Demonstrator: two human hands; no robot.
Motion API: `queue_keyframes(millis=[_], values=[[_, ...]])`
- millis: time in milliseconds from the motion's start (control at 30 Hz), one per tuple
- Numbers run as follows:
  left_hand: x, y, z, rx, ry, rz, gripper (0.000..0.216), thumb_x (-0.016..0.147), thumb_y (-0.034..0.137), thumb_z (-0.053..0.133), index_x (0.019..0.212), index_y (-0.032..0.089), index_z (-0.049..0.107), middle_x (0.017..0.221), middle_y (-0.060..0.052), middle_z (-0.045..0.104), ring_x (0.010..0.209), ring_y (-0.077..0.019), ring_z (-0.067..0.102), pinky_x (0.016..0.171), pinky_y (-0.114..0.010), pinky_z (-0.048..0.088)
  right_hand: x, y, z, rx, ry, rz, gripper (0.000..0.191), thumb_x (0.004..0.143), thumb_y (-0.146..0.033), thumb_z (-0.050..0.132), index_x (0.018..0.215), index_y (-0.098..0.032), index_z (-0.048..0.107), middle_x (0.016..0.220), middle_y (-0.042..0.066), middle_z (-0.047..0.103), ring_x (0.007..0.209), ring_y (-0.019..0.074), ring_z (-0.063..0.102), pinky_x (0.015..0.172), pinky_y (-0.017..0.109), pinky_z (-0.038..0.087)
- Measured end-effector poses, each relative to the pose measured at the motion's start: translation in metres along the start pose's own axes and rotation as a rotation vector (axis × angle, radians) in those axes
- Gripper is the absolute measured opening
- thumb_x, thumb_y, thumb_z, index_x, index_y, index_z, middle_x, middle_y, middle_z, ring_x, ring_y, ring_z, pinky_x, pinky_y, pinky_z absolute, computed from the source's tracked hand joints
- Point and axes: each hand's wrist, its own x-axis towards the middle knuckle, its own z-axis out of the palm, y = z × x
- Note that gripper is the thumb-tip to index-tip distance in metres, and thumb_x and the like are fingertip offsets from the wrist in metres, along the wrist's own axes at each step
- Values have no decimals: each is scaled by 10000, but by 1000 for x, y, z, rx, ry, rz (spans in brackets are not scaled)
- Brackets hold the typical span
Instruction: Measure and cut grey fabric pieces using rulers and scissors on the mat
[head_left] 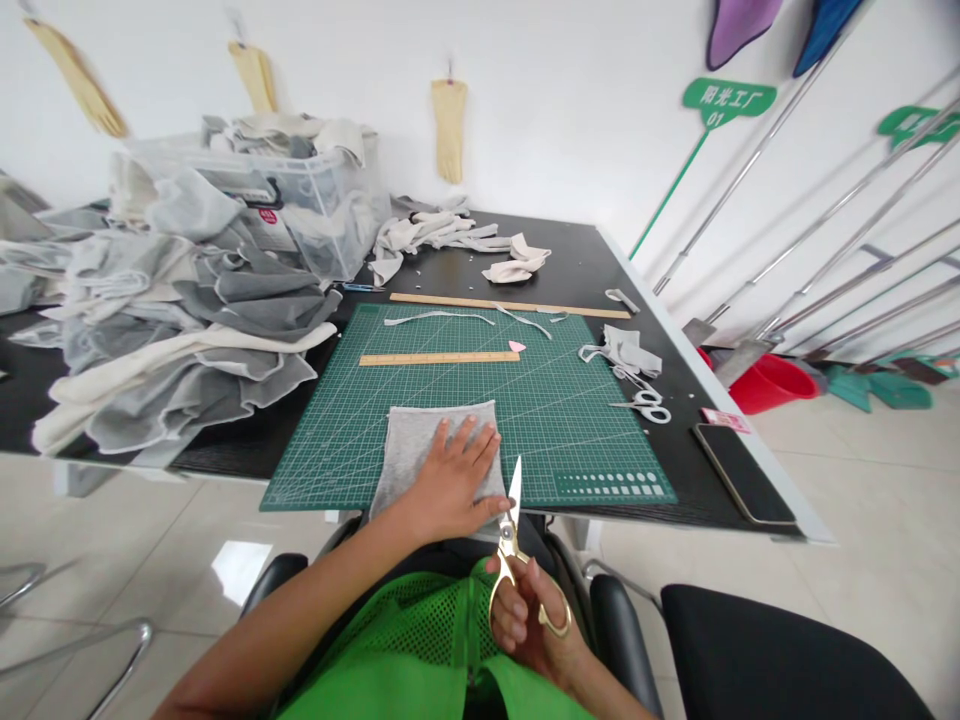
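My left hand (457, 485) lies flat with fingers spread on a piece of grey fabric (411, 440). The fabric rests on the green cutting mat (322, 440), and its near end reaches past the table's front edge. Gold-handled scissors (508, 540) are in my right hand (536, 620), with fingers through the loops. Their blades point away from me, just right of the fabric, and look nearly closed. The left thumb is close to the blades; whether it touches them I cannot tell.
A wooden ruler (442, 359), fabric strips and pink chalk (517, 346) lie on the mat, with a longer ruler (510, 305) behind. White-handled scissors (651, 405) and a phone (742, 473) are at right. Fabric heaps (187, 300) and a plastic bin (330, 220) stand left.
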Motion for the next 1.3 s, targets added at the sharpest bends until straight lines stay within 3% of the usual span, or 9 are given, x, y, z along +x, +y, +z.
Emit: queue_keyframes(millis=[367, 767, 1300], values=[[0, 0, 2, -6, 8, -5, 893, 933, 768, 297, 1595, 169, 263, 1657, -105, 270, 1552, -367, 111, 1235, -614, 18, 3, 3, 6, 13, -3, -41, 572, 767, -705, 723, 968, -170, 744, 521, -102, 348, 416, 54, 242, 406, 195, 323], [-1, 0, 3, -3, 14, -1, 909, 917, 759, 374, 1598, 171, 250, 1653, -105, 283, 1547, -373, 122, 1235, -625, 28, 5, 7, -6, -82, -19, -79, 665, 737, -808, 651, 932, -173, 696, 468, -114, 355, 343, 41, 220, 336, 172, 308], [-1, 0, 3, -18, -1, -1, 890, 919, 754, 364, 1586, 170, 285, 1660, -93, 266, 1545, -379, 125, 1236, -618, -6, 4, 14, -15, -167, 50, -108, 581, 766, -751, 679, 854, -177, 673, 455, -113, 333, 323, 29, 188, 303, 158, 276]])
